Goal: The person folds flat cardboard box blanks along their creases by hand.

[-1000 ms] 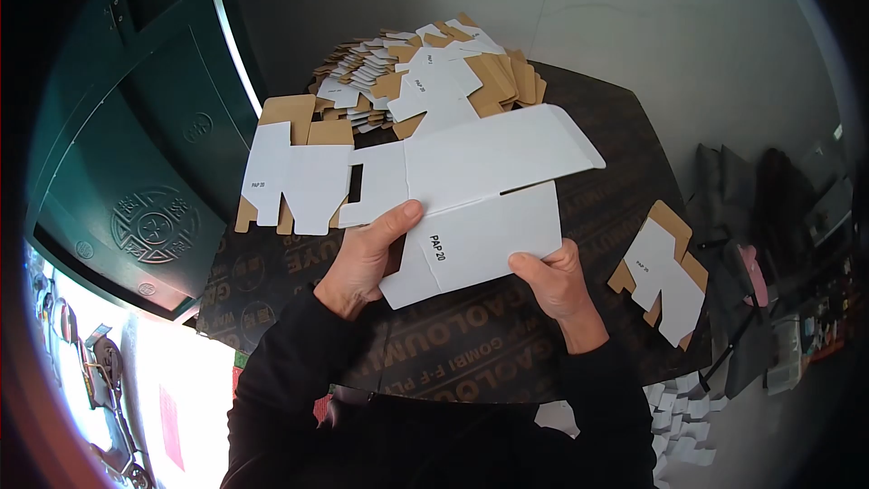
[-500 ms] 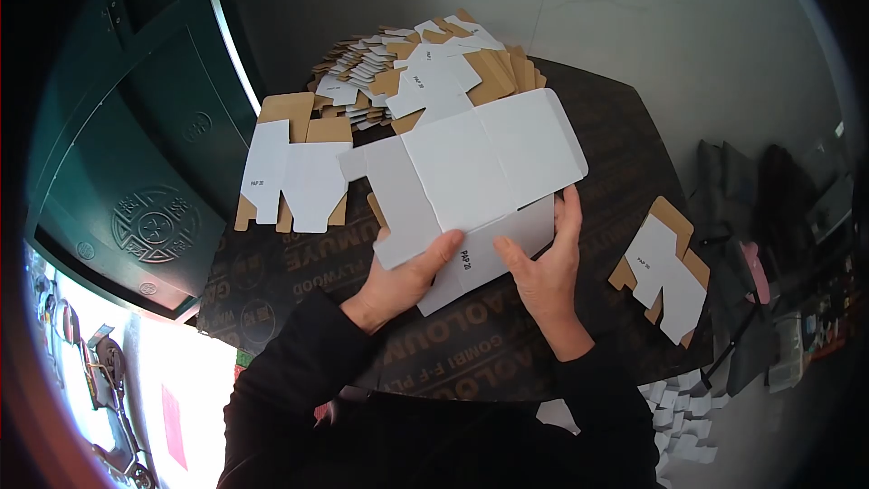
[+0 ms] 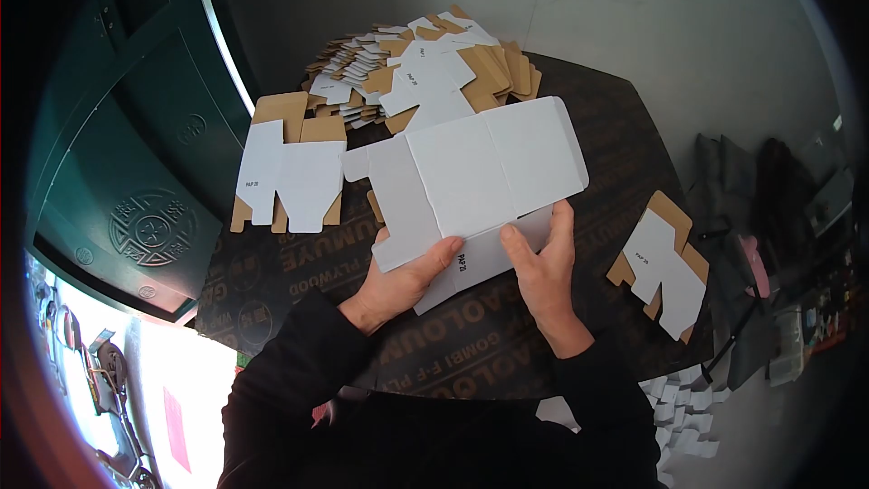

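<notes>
A white cardboard box blank (image 3: pixel 471 167), partly folded, is held above the dark table (image 3: pixel 308 317) in both hands. My left hand (image 3: pixel 403 281) grips its lower left corner, thumb on the near panel and fingers underneath. On the right, my right hand (image 3: pixel 543 267) grips the near edge, its thumb lying at the fold line and its fingers round the far side. The near panel carries black print, partly beside my left thumb. A wide panel with a rounded end flap spreads out away from me.
A heaped pile of folded box blanks (image 3: pixel 362 68) lies at the table's back. Single flattened cartons rest to the left (image 3: pixel 308 177) and right (image 3: pixel 665 263). A green door (image 3: pixel 127 190) stands at left; white paper pieces (image 3: pixel 688 417) lie on the floor at lower right.
My right thumb has slid slightly up toward the fold line, and the near panel looks more steeply tilted. My left hand keeps its grip. The view has shifted a little.
</notes>
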`<action>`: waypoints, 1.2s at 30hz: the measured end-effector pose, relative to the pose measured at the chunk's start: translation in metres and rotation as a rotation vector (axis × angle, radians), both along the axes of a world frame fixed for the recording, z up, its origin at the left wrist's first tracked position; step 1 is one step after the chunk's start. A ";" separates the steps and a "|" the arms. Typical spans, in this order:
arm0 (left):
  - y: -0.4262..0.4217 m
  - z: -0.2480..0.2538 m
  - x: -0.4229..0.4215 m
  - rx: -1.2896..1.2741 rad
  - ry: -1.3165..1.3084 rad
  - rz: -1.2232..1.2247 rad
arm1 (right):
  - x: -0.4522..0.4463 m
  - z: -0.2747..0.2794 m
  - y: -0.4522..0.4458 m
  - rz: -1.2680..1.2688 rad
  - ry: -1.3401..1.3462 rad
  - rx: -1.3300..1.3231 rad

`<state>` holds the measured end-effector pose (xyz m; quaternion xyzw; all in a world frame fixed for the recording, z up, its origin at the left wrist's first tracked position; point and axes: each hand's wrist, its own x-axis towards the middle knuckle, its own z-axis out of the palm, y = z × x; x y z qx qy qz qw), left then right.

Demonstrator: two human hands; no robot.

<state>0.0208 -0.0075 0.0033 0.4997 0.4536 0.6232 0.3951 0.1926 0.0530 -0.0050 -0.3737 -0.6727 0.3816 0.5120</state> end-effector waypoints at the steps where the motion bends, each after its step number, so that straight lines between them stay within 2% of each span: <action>1: 0.000 0.000 0.000 0.009 0.001 0.002 | 0.000 -0.001 0.001 0.010 0.001 -0.004; 6: 0.000 -0.003 -0.002 0.052 0.071 -0.032 | -0.001 0.006 -0.004 0.007 0.050 -0.098; 16: -0.001 -0.005 -0.004 0.051 0.168 -0.054 | 0.000 0.006 -0.003 0.006 0.084 -0.121; 27: -0.002 -0.009 -0.002 0.098 0.124 -0.092 | 0.000 0.003 -0.002 0.009 0.174 -0.160; 32: -0.002 -0.007 -0.003 0.027 0.101 -0.133 | 0.000 0.002 -0.001 0.009 0.189 -0.173; 36: -0.001 -0.019 0.001 -0.086 -0.431 -0.153 | 0.000 0.005 -0.003 0.004 0.188 -0.187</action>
